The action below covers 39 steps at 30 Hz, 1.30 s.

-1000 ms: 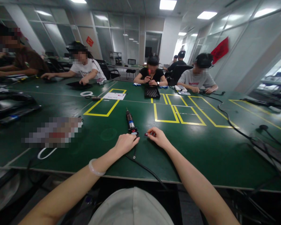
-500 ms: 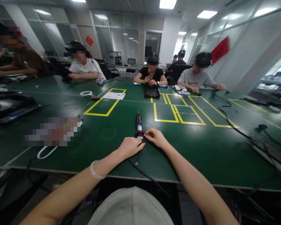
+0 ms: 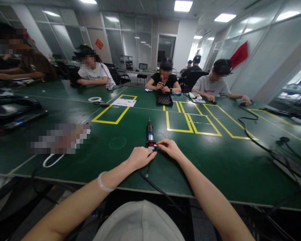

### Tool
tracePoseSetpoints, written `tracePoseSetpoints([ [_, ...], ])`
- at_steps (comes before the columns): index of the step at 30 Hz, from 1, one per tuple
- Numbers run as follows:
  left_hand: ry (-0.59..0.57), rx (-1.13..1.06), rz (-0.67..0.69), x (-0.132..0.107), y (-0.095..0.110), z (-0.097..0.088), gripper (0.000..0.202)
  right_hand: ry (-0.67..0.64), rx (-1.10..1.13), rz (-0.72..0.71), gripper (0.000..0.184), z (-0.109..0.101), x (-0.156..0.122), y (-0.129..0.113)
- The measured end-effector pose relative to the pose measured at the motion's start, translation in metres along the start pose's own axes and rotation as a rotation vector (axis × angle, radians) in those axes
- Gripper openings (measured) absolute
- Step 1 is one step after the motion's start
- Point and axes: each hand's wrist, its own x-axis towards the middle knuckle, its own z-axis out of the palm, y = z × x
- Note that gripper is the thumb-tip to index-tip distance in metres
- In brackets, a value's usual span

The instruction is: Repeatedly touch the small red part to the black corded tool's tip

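An electric screwdriver [image 3: 150, 134] lies on the green table with its casing apparently off, its thin tip pointing away from me. A silver and blue motor section and small red and white parts show near its rear end. My left hand [image 3: 141, 157] is closed around that rear end, with the thumb along it. From the right side, my right hand [image 3: 169, 147] reaches in with thumb and forefinger pinched at a tiny pale piece, too small to name. A black cable [image 3: 157, 187] with a ring terminal beside it runs from under my left hand over the table edge.
Yellow tape rectangles [image 3: 179, 130] mark the table ahead. A white sheet [image 3: 124, 102] and a white cable coil [image 3: 94, 99] lie beyond. Left is a blurred-out item with a white loop [image 3: 52, 161]. A black cable [image 3: 244, 125] crosses the right. Several people sit around; one faces a black tray [image 3: 165, 99].
The view has shifted slightly. My right fingertips have moved a little at the screwdriver's side, while my left hand keeps its place. A co-worker's hand at the right has moved a little.
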Motion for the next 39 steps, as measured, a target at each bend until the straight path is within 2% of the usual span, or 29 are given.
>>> tracePoseSetpoints([
  [3, 0.05, -0.101, -0.11, -0.001, -0.001, -0.004, 0.052, -0.008, 0.008, -0.004, 0.021, 0.002, 0.0, 0.001],
  [6, 0.191, -0.219, -0.199, 0.005, -0.007, -0.006, 0.045, -0.026, 0.024, -0.004, 0.022, 0.004, 0.0, 0.001],
  [8, 0.296, -0.272, -0.163, 0.014, -0.014, -0.005, 0.038, -0.039, 0.044, -0.006, 0.023, 0.005, 0.0, 0.001],
  [10, 0.328, -0.279, -0.073, 0.026, -0.02, 0.0, 0.04, -0.05, 0.069, -0.011, 0.023, 0.006, 0.0, 0.001],
  [13, 0.194, -0.238, 0.023, 0.043, -0.025, 0.013, 0.047, -0.064, 0.118, -0.019, 0.023, 0.007, -0.001, 0.004],
  [16, 0.056, -0.183, -0.014, 0.053, -0.025, 0.025, 0.039, -0.068, 0.243, 0.004, 0.025, 0.008, 0.0, 0.011],
  [20, 0.065, -0.127, -0.131, 0.055, -0.022, 0.026, 0.027, -0.091, 0.378, 0.026, 0.027, 0.01, 0.0, 0.015],
  [26, 0.04, -0.086, -0.148, 0.052, -0.034, 0.013, 0.021, -0.071, 0.31, 0.015, 0.022, 0.004, -0.003, 0.01],
  [29, 0.045, -0.053, -0.178, 0.052, -0.053, 0.007, 0.022, -0.06, 0.272, 0.027, 0.019, 0.0, -0.004, 0.012],
  [32, 0.043, -0.028, -0.217, 0.053, -0.081, 0.002, 0.023, -0.055, 0.188, 0.034, 0.017, -0.003, -0.004, 0.012],
  [39, -0.012, 0.057, -0.277, 0.051, -0.174, -0.016, 0.04, -0.042, 0.112, 0.024, 0.017, -0.007, -0.007, 0.003],
])
